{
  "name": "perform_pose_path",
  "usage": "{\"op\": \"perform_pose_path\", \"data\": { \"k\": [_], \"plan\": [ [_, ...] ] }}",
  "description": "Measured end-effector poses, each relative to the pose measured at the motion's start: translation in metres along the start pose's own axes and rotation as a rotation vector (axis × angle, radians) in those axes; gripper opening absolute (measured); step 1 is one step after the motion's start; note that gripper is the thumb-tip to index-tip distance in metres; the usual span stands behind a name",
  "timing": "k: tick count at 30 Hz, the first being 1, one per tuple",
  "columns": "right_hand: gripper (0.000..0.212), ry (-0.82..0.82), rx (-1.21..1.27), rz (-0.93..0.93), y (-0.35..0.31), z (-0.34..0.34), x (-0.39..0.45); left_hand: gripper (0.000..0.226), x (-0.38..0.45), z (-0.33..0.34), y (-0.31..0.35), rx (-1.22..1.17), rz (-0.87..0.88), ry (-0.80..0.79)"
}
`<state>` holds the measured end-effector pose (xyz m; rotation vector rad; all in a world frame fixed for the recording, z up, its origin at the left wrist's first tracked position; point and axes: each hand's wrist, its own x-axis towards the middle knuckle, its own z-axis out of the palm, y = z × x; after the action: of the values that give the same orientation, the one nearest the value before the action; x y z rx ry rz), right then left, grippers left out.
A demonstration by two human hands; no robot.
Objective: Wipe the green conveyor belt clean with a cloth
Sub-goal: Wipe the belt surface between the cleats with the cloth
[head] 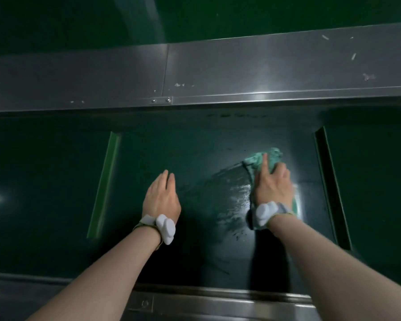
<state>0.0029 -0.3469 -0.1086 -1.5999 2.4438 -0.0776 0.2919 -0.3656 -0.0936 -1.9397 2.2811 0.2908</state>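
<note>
Pressing the green cloth (262,159) flat onto the green conveyor belt (206,140) with the right hand (272,185), fingers (265,164) spread over it for even pressure. Leaving a wet smear (229,195) beside it. Bracing with the left hand (161,195), fingers together, empty, palm down, likely steadying the lean between the raised cleats (104,181).

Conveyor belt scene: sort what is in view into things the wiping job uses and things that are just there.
Part of the job:
- green conveyor belt
- teal cloth
- right hand, pressing the cloth down
- left hand, flat on the belt

Just there:
- steel rail with pale flecks
- near steel edge
- white wrist bands
</note>
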Motion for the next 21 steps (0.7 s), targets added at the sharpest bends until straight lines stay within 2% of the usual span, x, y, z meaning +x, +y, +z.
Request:
{"op": "perform_pose_path", "data": {
  "k": [3, 8, 11, 16, 18, 21],
  "plan": [
    [0.066, 0.023, -0.003, 0.083, 0.027, -0.006, 0.014, 0.049, 0.005, -0.002, 0.0, -0.043, -0.073, 0.02],
    [0.061, 0.086, 0.047, 0.132, -0.001, 0.01, 0.006, 0.053, 0.006, 0.01, 0.001, -0.097, -0.051, 0.072],
    [0.06, 0.062, 0.096, 0.01, -0.045, 0.02, -0.016, 0.054, 0.005, 0.013, -0.001, -0.125, -0.024, 0.098],
    [0.076, -0.033, 0.09, -0.257, -0.15, 0.047, -0.079, 0.057, 0.009, 0.018, -0.026, -0.096, 0.1, 0.187],
    [0.078, -0.049, 0.087, -0.287, -0.161, 0.044, -0.087, 0.057, 0.015, 0.014, -0.04, -0.054, 0.202, 0.187],
    [0.078, -0.003, 0.086, -0.267, -0.131, 0.038, -0.075, 0.056, 0.022, 0.008, -0.058, -0.012, 0.313, 0.199]
  ]
}}
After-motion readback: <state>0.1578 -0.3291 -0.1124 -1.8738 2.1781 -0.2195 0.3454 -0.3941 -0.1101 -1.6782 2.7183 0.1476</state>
